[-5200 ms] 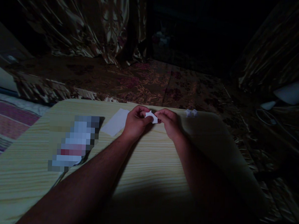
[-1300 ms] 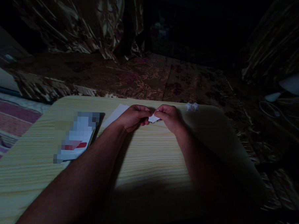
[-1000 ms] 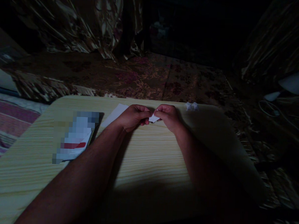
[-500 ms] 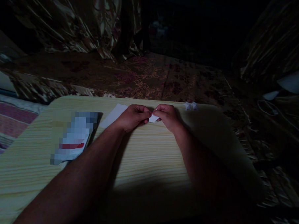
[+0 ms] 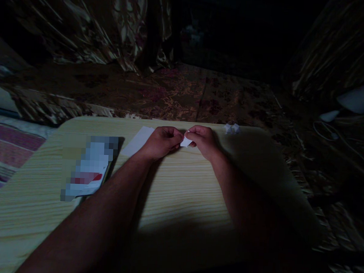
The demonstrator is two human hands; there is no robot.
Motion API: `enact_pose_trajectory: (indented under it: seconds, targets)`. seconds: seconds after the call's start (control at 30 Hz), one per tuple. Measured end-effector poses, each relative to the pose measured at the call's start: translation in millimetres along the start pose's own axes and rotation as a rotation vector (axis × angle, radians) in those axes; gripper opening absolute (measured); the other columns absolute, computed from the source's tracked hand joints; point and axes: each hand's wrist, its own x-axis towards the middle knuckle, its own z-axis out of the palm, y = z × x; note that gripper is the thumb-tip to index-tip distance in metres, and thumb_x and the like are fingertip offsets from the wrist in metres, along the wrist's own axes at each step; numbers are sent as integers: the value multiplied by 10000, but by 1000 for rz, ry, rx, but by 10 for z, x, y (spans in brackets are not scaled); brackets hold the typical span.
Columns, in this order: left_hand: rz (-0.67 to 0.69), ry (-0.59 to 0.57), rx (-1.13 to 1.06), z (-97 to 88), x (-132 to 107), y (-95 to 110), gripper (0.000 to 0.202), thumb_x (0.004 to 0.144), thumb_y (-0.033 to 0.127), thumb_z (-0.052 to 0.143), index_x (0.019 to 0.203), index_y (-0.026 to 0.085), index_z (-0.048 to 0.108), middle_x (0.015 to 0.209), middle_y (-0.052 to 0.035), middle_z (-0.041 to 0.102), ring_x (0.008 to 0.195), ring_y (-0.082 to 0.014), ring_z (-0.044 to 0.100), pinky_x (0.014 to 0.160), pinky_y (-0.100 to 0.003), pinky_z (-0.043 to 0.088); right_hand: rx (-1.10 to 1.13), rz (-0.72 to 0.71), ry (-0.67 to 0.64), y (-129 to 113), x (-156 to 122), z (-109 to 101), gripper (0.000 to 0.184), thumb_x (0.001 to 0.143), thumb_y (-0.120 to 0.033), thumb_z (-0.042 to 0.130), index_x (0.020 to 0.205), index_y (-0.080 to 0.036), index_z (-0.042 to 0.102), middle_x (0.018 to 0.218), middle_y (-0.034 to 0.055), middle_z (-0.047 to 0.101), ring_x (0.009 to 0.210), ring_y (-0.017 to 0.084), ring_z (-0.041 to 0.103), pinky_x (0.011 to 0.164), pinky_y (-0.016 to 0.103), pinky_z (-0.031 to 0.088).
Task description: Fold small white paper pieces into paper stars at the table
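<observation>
Between my fingertips is a small piece of white folded paper (image 5: 185,142), just above the far part of the wooden table (image 5: 185,193). My left hand (image 5: 163,143) is closed, its thumb and fingers pinching the paper's left side. My right hand (image 5: 201,140) pinches the right side with thumb and forefinger. The fingers hide much of the paper, so its full shape cannot be seen. White paper sheets (image 5: 138,141) lie beside my left hand, partly behind it. Two small folded paper stars (image 5: 232,128) sit near the table's far edge, right of my right hand.
A blurred-out book or packet (image 5: 91,166) lies on the table left of my left forearm. Beyond the far edge is a surface under patterned cloth (image 5: 160,89), with curtains (image 5: 126,25) above. A white lamp-like object (image 5: 358,98) with a cord stands at the right.
Both hands stay together at nearly the same spot. The right thumb and fingers have shifted slightly up and left on the paper, which is tilted a little differently.
</observation>
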Motion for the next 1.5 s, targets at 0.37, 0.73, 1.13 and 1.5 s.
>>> enact_pose_trajectory:
  seconds: [0.37,0.73,1.13,1.5]
  targets:
    - [47,21,74,16,-2,-15,243,767,367,665,730,133,610,533,14,540,441,-61,423,416,-185,294,-37,-7,70,34,10,6,115,653,-262,636,633,-169,572,483,-53,529,417,67,433,405,191,310]
    - [20,-1,96,30,-24,12,174,732,299,663,701,136,610,515,10,555,427,-63,420,411,-189,302,-113,-21,49,20,7,1,93,639,-248,612,645,-157,597,512,-54,526,457,75,459,436,199,330]
    - [-47,-71,80,21,-27,20,154,723,285,658,708,141,605,537,9,561,438,-63,438,423,-188,317,-103,-29,14,80,26,-2,107,639,-258,627,652,-155,602,522,-51,526,469,77,450,437,202,318]
    - [-23,-117,44,16,-29,-9,172,752,297,654,709,147,583,528,21,531,421,-53,409,411,-187,284,-120,-18,13,62,19,1,130,638,-280,634,633,-158,588,520,-53,516,478,79,444,446,207,316]
